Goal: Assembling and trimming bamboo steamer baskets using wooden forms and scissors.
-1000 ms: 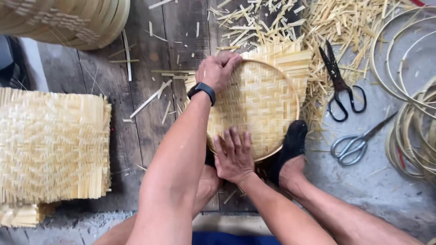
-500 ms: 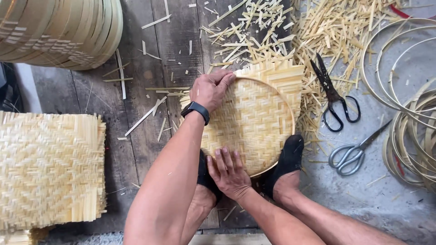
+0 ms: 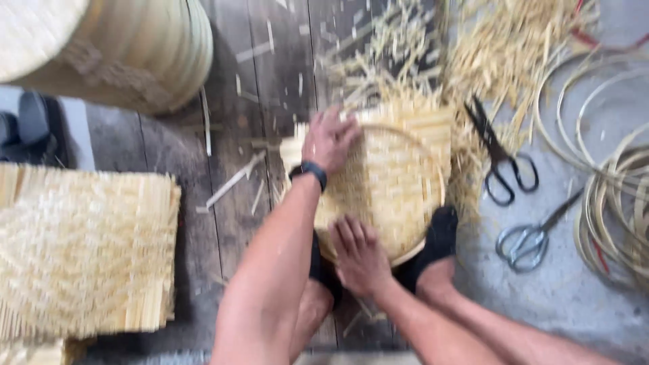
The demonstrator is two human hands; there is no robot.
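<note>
Dark wooden floorboards [image 3: 270,81] run under everything I see, scattered with pale bamboo offcuts [image 3: 487,61]. At the centre lies a round woven bamboo tray [image 3: 392,182], my landmark. My left hand [image 3: 329,138] lies spread, fingers apart, on the tray's upper left edge, a black wristband [image 3: 311,172] on its wrist. My right hand [image 3: 358,257] presses flat with open fingers on the tray's near rim. A black-socked foot [image 3: 439,236] rests against the tray's lower right rim. Right of the tray lie black scissors [image 3: 503,162] and silver scissors [image 3: 531,236], then coiled bamboo hoops [image 3: 615,196]. Left of the tray sits a stack of square woven mats [image 3: 81,250].
</note>
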